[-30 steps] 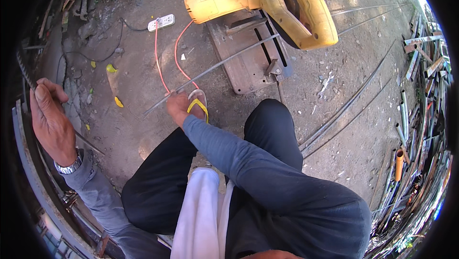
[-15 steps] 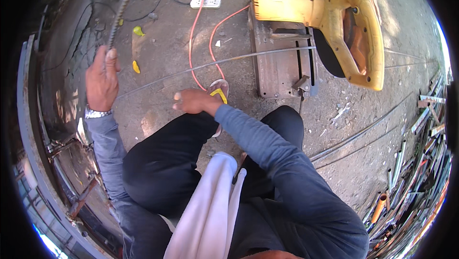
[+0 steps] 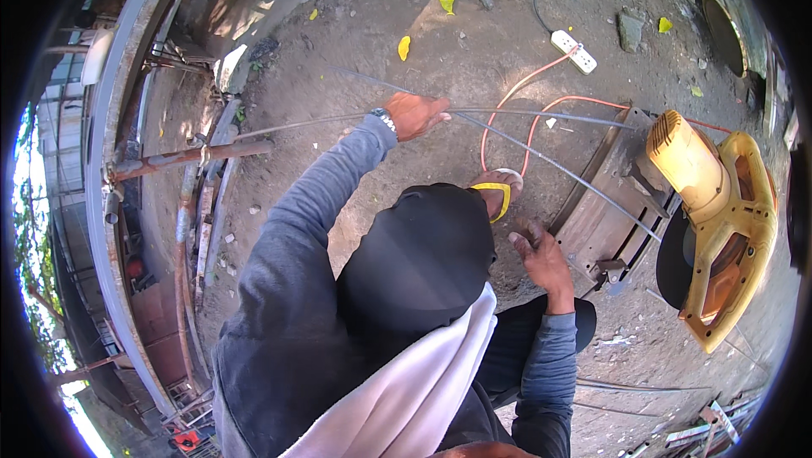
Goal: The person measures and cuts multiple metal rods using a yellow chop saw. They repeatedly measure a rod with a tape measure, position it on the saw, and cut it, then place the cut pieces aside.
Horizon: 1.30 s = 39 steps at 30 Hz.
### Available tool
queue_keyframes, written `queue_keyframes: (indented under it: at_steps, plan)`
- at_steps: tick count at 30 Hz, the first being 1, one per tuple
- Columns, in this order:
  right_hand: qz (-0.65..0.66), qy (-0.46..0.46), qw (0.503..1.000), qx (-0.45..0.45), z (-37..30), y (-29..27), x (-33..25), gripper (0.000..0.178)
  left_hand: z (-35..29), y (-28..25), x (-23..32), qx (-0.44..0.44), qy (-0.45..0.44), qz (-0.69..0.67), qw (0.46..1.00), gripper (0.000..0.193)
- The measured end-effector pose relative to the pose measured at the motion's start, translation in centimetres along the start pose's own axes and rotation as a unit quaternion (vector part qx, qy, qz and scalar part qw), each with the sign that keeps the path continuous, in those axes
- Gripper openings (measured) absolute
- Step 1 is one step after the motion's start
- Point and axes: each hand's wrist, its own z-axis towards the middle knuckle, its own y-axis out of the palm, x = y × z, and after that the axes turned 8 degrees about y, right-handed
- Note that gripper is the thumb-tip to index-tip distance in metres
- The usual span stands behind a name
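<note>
My left hand point(image 3: 414, 115), with a watch at its wrist, is closed around a thin steel bar point(image 3: 541, 114). The bar runs leftward past my wrist and rightward toward the saw. A second steel rod point(image 3: 558, 168) slants beneath it over the ground, and its right end reaches the saw's base. Over my right knee, my right hand point(image 3: 545, 263) is empty, thumb and fingers apart, just left of the base. The yellow cut-off saw point(image 3: 694, 170) stands on a metal base plate point(image 3: 584, 234), its dark disc point(image 3: 674, 263) beside the rod. My foot wears a sandal with a yellow strap point(image 3: 505, 200).
A white power strip point(image 3: 575, 52) lies beyond my foot, with an orange cord point(image 3: 526, 86) looping toward the saw. At left stand a long metal beam point(image 3: 110, 204) and a rusty pipe point(image 3: 194, 158). Metal scraps point(image 3: 715, 424) lie at lower right. Yellow leaves point(image 3: 404, 48) dot the ground.
The view has swung left, so the saw appears farther right. The bar in my left hand has gone from steeply raised to lying nearly level across the view. My right hand is now nearer the saw base.
</note>
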Motion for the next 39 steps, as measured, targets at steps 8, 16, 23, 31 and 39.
queue_keyframes:
  at_steps: [8,16,23,31,39]
  plan:
    - [-0.108,0.027,0.994,0.002,0.8,-2.0,1.1,0.052,2.4,4.7,-0.4,0.011,0.052,-0.037,0.998,0.031]
    - [-0.114,0.006,0.993,0.038,0.5,-1.6,0.8,0.049,7.0,6.8,0.8,-0.003,0.097,-0.024,0.995,0.038]
    - [-0.052,0.021,0.997,0.046,-0.5,-1.1,0.3,0.049,12.0,8.6,3.9,-0.001,0.132,0.053,0.99,0.032]
    - [-0.051,0.03,0.997,0.058,-0.3,-1.4,2.3,0.048,12.7,10.8,4.4,-0.047,0.114,0.047,0.991,0.037]
    - [-0.072,0.033,0.995,0.065,-0.6,-1.9,1.8,0.048,13.5,9.4,5.1,-0.115,0.093,0.03,0.989,0.038]
